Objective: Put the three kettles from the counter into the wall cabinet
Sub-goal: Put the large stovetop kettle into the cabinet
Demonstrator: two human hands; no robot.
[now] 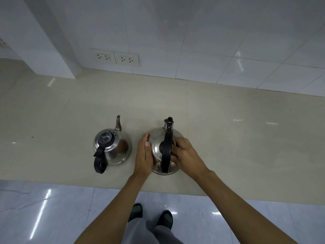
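Two steel kettles stand on the beige counter [228, 138]. The larger kettle [158, 152] has a black arched handle over its top and a capped spout pointing to the wall. My left hand [145, 155] presses flat against its left side. My right hand [184, 154] clasps its right side by the handle. The smaller kettle [112, 147] stands just to the left, with a thin curved spout, a black lid knob and a black side handle toward me. No wall cabinet is in view.
A white tiled wall [211, 41] rises behind the counter, with two double sockets [117, 58] low on it. A wall column [44, 41] juts out at the back left. The counter's front edge lies close below the kettles, above the glossy floor and my feet.
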